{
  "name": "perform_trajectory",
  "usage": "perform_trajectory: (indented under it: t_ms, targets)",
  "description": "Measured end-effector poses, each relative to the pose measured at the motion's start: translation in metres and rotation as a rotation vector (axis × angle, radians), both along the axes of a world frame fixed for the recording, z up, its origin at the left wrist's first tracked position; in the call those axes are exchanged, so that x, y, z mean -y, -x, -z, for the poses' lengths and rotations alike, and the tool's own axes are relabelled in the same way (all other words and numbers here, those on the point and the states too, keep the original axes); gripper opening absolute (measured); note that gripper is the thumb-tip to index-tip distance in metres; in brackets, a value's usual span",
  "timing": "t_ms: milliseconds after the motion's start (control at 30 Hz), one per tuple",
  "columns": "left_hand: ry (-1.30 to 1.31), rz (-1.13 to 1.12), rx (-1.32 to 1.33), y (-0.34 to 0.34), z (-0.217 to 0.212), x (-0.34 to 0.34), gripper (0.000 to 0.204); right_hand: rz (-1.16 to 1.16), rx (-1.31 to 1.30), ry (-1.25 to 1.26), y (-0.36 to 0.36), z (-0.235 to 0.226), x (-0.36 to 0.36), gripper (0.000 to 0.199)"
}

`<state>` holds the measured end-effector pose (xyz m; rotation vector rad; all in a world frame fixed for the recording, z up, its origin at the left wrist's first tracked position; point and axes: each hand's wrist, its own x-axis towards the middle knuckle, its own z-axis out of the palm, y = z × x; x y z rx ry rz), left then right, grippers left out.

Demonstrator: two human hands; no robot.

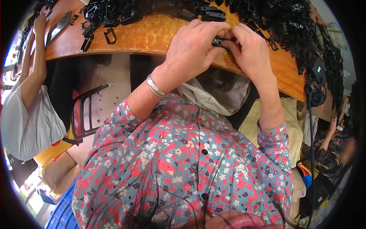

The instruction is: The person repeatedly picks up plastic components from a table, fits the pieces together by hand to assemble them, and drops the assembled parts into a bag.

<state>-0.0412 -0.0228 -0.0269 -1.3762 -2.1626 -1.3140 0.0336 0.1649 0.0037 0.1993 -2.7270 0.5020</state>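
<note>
Both my hands meet over the front edge of the wooden table (148, 36), pinching one small black plastic part (218, 41) between them. My left hand (196, 44) grips it from the left with thumb and fingers; a silver bracelet (155, 86) circles that wrist. From the right, my right hand (248, 44) has thumb and forefinger on the same part. Its exact shape is mostly covered by my fingers. Just beyond the hands lies a larger black plastic piece (212, 13). A loose black frame-shaped piece (110, 36) rests farther left.
Heaps of black plastic parts (284, 23) cover the table's far side and right. An open woven sack (217, 95) hangs below the table edge. A co-worker's arm (38, 57) reaches onto the table at left, near a chair (89, 110). A coiled black cable (317, 95) hangs at right.
</note>
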Motion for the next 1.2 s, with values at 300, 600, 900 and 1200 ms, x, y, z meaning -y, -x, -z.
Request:
perform_trajectory:
  t_ms: [300, 600, 900, 1200]
  targets:
    - [-0.094, 0.143, 0.673, -0.012, -0.021, 0.005, 0.025, 0.058, -0.130, 0.418, -0.031, -0.005, 0.020, 0.014]
    - [-0.061, 0.305, 0.365, -0.017, -0.042, -0.008, 0.014, 0.026, 0.405, 1.678, -0.074, 0.002, 0.004, 0.030]
    - [0.022, 0.373, 0.558, -0.021, -0.062, -0.061, 0.021, -0.145, 0.302, 2.006, -0.132, 0.020, -0.008, 0.036]
    - [0.393, 0.074, -0.232, 0.009, -0.048, -0.130, 0.023, -0.258, 0.254, 2.172, -0.152, 0.039, -0.002, 0.039]
